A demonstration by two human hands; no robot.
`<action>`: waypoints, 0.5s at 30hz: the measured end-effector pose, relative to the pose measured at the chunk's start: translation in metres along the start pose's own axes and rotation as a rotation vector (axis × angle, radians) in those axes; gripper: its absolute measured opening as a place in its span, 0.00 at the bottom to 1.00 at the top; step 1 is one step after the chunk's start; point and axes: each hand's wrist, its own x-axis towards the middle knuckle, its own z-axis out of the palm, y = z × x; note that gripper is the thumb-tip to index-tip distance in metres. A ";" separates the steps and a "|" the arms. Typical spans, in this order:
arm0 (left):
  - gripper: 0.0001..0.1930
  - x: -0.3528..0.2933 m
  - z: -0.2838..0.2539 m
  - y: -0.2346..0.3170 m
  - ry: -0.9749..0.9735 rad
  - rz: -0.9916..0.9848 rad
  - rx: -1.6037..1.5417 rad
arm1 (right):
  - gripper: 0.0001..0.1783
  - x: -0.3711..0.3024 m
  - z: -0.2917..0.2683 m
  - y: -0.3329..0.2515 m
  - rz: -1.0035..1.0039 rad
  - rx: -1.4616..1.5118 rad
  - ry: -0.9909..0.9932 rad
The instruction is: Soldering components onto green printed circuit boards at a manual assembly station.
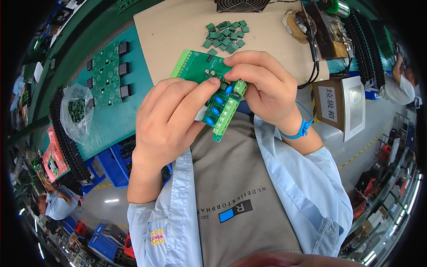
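Note:
Both my hands hold a green circuit board (194, 67) tilted in front of my chest, above the near edge of the bench. It carries light green terminal blocks along two edges and several blue disc parts. My left hand (169, 111) grips the board from its left side, fingers bent over the top and thumb tucked below. My right hand (264, 82) pinches the board's right side near a small part, which the fingertips partly hide. A blue wrist strap (304, 128) circles my right wrist. Just beyond the board lies a pile of small green square boards (227, 34).
Left on the green mat (129, 107) stand joined circuit boards (106, 75) with black blocks and a clear bag (76, 111) of small green pieces. A soldering stand (331, 35) with cables is at far right, a cardboard box (331, 104) below it. A fan (242, 4) sits at the back.

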 end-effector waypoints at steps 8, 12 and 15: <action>0.23 -0.004 0.004 -0.004 0.032 0.001 0.051 | 0.22 0.002 0.004 -0.006 0.084 -0.009 0.002; 0.22 -0.005 0.009 -0.008 0.065 0.011 0.101 | 0.23 0.007 0.007 -0.008 0.085 0.038 0.011; 0.22 -0.007 0.013 -0.010 0.082 -0.024 0.033 | 0.24 0.009 0.006 -0.010 0.127 0.041 -0.052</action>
